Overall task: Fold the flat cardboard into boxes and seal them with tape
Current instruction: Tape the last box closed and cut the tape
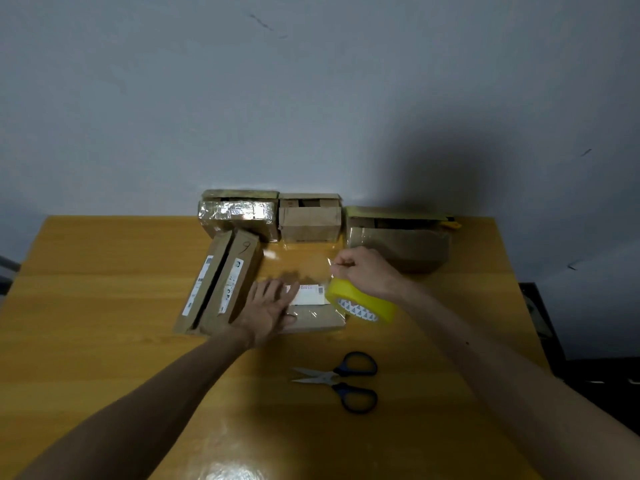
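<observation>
left hand flat on box; right hand pinching tape

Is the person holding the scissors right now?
No, the scissors lie untouched on the table, while the right hand pinches the tape roll's loose end and the left hand presses the box.

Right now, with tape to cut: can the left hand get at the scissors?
Probably yes: the scissors lie uncovered on the table, nothing between them and the left hand, which would have to leave the box.
</observation>
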